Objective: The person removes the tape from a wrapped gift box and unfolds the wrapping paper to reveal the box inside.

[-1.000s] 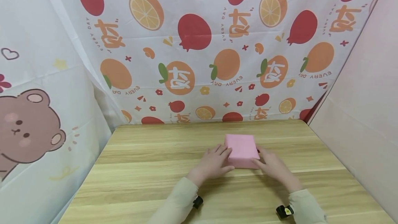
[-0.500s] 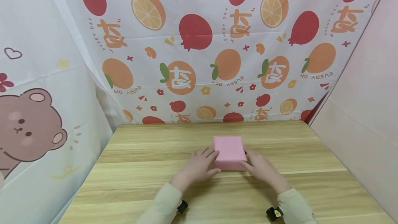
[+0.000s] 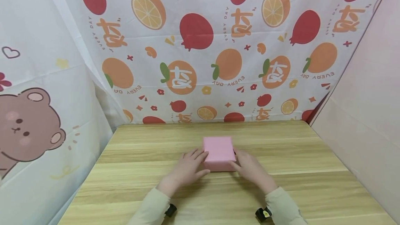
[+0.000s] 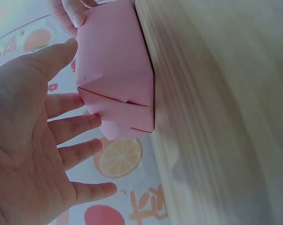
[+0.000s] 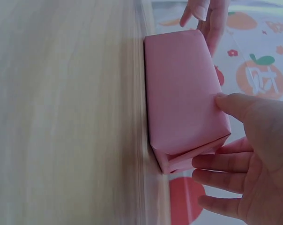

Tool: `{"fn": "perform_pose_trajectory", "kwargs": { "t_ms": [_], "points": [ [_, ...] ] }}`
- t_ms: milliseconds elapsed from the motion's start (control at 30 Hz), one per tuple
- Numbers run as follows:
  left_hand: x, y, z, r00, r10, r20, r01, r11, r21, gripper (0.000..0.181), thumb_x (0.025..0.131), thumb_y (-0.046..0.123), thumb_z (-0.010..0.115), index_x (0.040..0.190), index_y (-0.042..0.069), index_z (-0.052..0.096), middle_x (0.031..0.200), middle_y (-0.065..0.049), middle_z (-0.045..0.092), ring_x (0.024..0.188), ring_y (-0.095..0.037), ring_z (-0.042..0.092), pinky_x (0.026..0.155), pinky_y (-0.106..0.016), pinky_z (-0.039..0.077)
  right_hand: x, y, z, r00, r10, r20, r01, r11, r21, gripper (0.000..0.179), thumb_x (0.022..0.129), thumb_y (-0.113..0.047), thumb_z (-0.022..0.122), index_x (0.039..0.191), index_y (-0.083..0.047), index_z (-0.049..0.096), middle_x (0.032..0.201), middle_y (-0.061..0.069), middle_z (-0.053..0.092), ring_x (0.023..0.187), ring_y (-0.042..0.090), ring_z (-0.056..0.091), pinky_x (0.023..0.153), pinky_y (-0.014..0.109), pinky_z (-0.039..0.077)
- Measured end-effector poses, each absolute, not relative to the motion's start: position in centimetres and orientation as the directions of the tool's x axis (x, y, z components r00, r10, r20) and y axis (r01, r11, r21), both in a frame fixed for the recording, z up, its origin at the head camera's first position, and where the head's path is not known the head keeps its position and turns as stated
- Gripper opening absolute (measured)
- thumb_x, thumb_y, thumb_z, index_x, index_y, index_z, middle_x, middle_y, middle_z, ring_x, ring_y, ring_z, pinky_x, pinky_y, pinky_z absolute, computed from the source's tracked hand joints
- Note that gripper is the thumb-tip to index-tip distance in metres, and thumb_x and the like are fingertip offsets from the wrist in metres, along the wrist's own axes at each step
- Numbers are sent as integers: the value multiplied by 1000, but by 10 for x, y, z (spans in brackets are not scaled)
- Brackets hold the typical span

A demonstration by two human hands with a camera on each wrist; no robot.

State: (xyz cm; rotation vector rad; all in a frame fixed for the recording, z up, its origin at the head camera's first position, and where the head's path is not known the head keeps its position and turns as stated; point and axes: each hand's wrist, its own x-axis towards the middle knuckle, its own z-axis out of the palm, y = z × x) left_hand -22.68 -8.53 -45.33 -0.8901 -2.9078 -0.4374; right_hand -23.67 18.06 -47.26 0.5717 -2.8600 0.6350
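Observation:
A box wrapped in pink paper (image 3: pixel 219 150) sits on the wooden table between my two hands. Folded paper flaps show on its left end (image 4: pixel 115 108) in the left wrist view. My left hand (image 3: pixel 186 169) has its fingers spread and straight, fingertips at the box's left side and top edge, thumb apart near the front. On the other side, my right hand (image 3: pixel 250 167) lays its thumb at the front right corner, with its extended fingers against the right end. In the right wrist view the right thumb (image 5: pixel 230 104) touches the upper edge of the box.
The wooden table (image 3: pixel 131 176) reaches back to a white curtain (image 3: pixel 200 72) printed with fruit. A bear-printed curtain (image 3: pixel 28 121) hangs at the left, a plain pale one (image 3: pixel 362 114) at the right. Black straps (image 3: pixel 263 214) show at both sleeves.
The pink box has slid left across the table, with both hands moving along at its sides. The hands' hold has stayed much the same, and the view has shifted slightly.

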Motion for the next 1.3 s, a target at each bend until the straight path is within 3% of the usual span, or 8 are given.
{"fn": "perform_pose_trajectory", "kwargs": {
  "t_ms": [200, 467, 600, 800, 1033, 1300],
  "points": [
    [-226, -99, -456, -832, 525, 178, 554, 802, 223, 68, 93, 54, 56, 147, 15, 44, 152, -11, 43, 141, -37, 38, 108, -66, 33, -237, 166, -473, -903, -348, 251, -421, 834, -356, 64, 94, -36, 63, 142, 2, 45, 129, 19, 63, 119, 34, 61, 99, 48, 49],
    [-225, -105, -451, -837, 519, 173, 547, 792, 272, 66, 94, 53, 56, 146, 13, 45, 151, -12, 44, 141, -38, 38, 109, -66, 31, -236, 160, -469, -917, -333, 218, -396, 823, -406, 67, 95, -41, 60, 145, 0, 42, 134, 18, 60, 122, 33, 59, 101, 49, 48],
    [-231, -106, -451, -838, 516, 180, 545, 767, 339, 62, 96, 50, 54, 144, 11, 48, 147, -12, 49, 138, -37, 43, 112, -60, 33, -236, 162, -465, -944, -285, 170, -331, 793, -512, 64, 97, -44, 56, 144, -3, 45, 136, 16, 59, 125, 33, 57, 104, 50, 46],
    [-246, -106, -450, -864, 464, 195, 496, 721, 484, 54, 97, 39, 57, 141, 7, 50, 140, -11, 57, 131, -30, 53, 110, -47, 41, -246, 160, -465, -967, -218, 133, -252, 732, -633, 55, 99, -42, 52, 139, -4, 51, 127, 16, 65, 118, 32, 62, 101, 48, 49],
    [-263, -101, -452, -929, 352, 113, 327, 639, 696, 62, 98, 41, 55, 148, 7, 41, 143, -12, 54, 128, -31, 55, 110, -48, 41, -262, 153, -466, -988, -110, 109, -154, 651, -743, 51, 100, -38, 53, 137, -3, 52, 122, 16, 65, 115, 31, 62, 99, 47, 49],
    [-277, -93, -461, -969, 234, 81, 212, 613, 762, 57, 97, 38, 57, 144, 6, 46, 132, -17, 62, 120, -36, 59, 102, -51, 47, -270, 148, -470, -988, -72, 138, -153, 611, -777, 43, 98, -30, 57, 126, 2, 59, 114, 17, 68, 108, 32, 64, 96, 48, 50]
  ]
}}
